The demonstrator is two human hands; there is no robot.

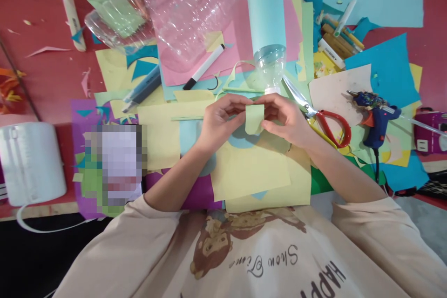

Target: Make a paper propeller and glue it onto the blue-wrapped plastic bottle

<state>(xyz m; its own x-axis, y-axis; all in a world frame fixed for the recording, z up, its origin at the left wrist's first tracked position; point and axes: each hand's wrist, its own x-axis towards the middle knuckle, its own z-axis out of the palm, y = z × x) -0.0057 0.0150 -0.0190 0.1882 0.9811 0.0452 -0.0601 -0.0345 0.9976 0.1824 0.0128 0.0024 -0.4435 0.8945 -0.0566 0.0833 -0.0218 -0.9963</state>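
Note:
Between my two hands is a small pale green paper piece (254, 119), upright with a rounded lower edge. My left hand (225, 118) pinches its left side, and my right hand (283, 118) has its thumb and fingers at the right side. The fingertips meet near its top edge. Under my hands lie pale yellow sheets (256, 167). Just beyond them, a plastic bottle wrapped in light blue paper (266, 9) has its neck pointing toward me. Open scissors with red handles (323, 121) rest beside my right hand.
A blue glue gun (379, 123) stands at the right with its cord hanging down. Markers (203, 67), clear plastic packaging (188, 14) and coloured paper scraps cover the far side. A white pouch (33, 163) and a blurred-out item (120, 163) lie left.

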